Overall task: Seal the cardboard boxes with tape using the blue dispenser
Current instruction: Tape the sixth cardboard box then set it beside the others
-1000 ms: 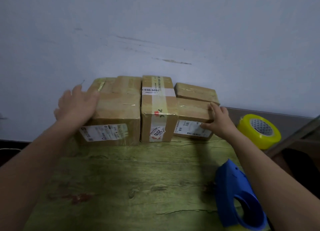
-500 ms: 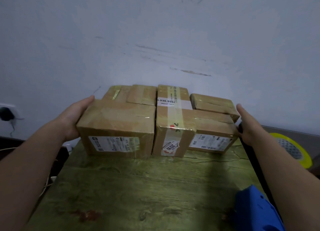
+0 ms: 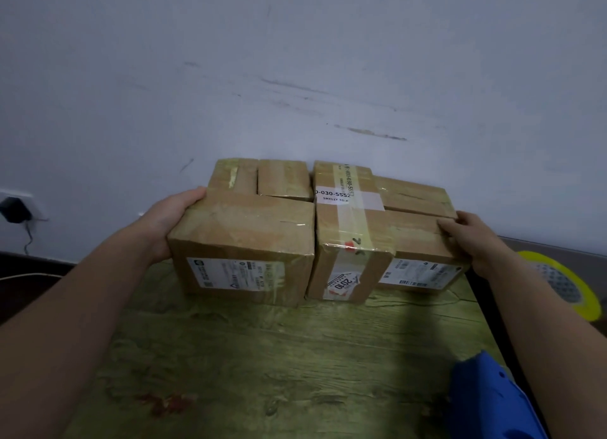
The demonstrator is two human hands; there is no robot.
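1. At the far left edge of the frame a black plug point(image 3: 13, 208) sits in a wall socket, well apart from the work.
2. My left hand point(image 3: 166, 223) presses flat against the left side of the large left box point(image 3: 243, 238), just left of centre. One digit lies along its top rear edge. The other fingers are hidden behind the cardboard, so I cannot tell how they are spread.
3. I judge this box stiff at the corners and fairly light. Glossy old tape makes its top slick, so I would squeeze the side walls instead. Its flaps are shut and the contents are hidden.
4. Behind it, the rear boxes point(image 3: 282, 179) stand against the wall, also closed.
5. The middle box point(image 3: 345, 238) touches the large one at centre frame. It has pale tape crossed over it and carries labels. Nothing inside shows.
6. The low right box point(image 3: 417, 231) touches the middle one and is shorter. It looks likely to slide easily if pushed.
7. My right hand point(image 3: 473, 241) cups that box's right end, with the fingers laid together on its top edge.
8. The yellow tape roll point(image 3: 571, 284) lies at the right edge of the frame, beyond the table point(image 3: 262, 356).
9. The blue dispenser point(image 3: 489, 402) lies at the lower right on the table, untouched and partly behind my forearm. It looks like hard plastic. Its handle is out of view.
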